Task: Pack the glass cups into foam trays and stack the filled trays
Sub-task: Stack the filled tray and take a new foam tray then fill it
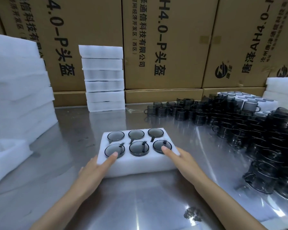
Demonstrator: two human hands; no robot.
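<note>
A white foam tray lies on the steel table in front of me, with smoky glass cups seated in all of its holes, two rows of three. My left hand grips the tray's near left corner, thumb on top beside the front left cup. My right hand grips the near right corner, thumb on top at the front right cup. A stack of filled foam trays stands at the back centre. A big heap of loose grey glass cups covers the table's right side.
Piles of foam trays rise at the left, with one more low tray in front of them. More foam and a tray with cups sit at the back right. Cardboard boxes wall off the table's far edge.
</note>
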